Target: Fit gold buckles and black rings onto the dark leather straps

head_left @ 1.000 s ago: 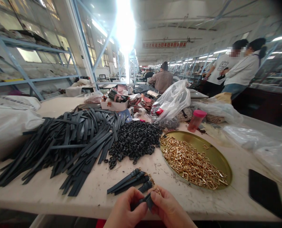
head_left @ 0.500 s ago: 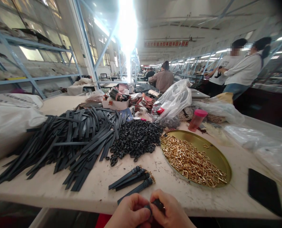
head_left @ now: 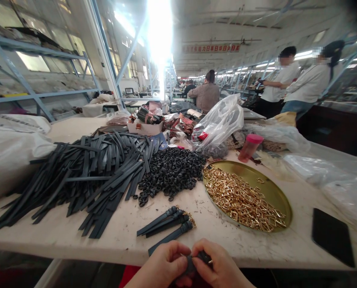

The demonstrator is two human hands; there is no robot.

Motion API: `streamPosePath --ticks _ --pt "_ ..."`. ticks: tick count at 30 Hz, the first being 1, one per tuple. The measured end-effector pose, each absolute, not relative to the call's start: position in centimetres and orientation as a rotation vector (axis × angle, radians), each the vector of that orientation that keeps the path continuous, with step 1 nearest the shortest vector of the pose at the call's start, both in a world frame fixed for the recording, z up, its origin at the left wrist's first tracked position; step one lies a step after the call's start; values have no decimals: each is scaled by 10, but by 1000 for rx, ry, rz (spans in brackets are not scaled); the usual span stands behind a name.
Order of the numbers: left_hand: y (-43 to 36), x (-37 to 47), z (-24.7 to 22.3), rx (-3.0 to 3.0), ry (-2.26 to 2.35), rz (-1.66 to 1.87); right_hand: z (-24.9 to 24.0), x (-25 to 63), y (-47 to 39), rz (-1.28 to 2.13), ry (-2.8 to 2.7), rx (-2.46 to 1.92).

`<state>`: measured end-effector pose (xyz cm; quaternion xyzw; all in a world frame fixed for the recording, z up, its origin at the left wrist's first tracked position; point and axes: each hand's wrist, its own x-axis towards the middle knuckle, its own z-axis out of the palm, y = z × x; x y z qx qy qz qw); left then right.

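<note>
Strap (head_left: 190, 265) in both hands (head_left: 166, 262) at table's near edge (head_left: 112, 256)

On the table (head_left: 256, 248) there are one round gold tray (head_left: 276, 192), one pink-lidded jar (head_left: 249, 149), one flat black slab (head_left: 333, 237), at least three buckled black straps (head_left: 170, 238), and loose black straps (head_left: 91, 168), black loops (head_left: 172, 172) and gold buckles (head_left: 244, 204), each too many to count.

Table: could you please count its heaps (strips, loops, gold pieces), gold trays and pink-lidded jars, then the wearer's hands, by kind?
Heaps: 3 (dark strips, dark loops, gold pieces)
Gold tray: 1
Pink-lidded jar: 1
Hands: 2 (left hand, right hand)
Total: 7
</note>
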<state>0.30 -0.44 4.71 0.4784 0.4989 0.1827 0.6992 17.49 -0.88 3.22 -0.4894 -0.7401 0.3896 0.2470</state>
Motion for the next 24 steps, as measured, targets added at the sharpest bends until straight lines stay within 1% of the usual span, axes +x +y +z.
streamPosePath --ticks 3,5,11,16,18,24 --pt "-1 3 55 1261 1175 233 20 171 -9 1032 -1830 -1442" --pt "1 1 57 1357 1206 182 13 166 -9 988 -1755 -1456" --pt "3 5 51 1276 1243 170 4 152 -10 1022 -1560 -1465" --pt "2 7 55 1596 1288 225 3 154 -9 1011 -1531 -1536" --pt "2 7 55 1627 1292 238 5 155 -7 1034 -1542 -1524" --pt "2 8 51 1409 1253 287 1 150 -5 1125 -1427 -1508"
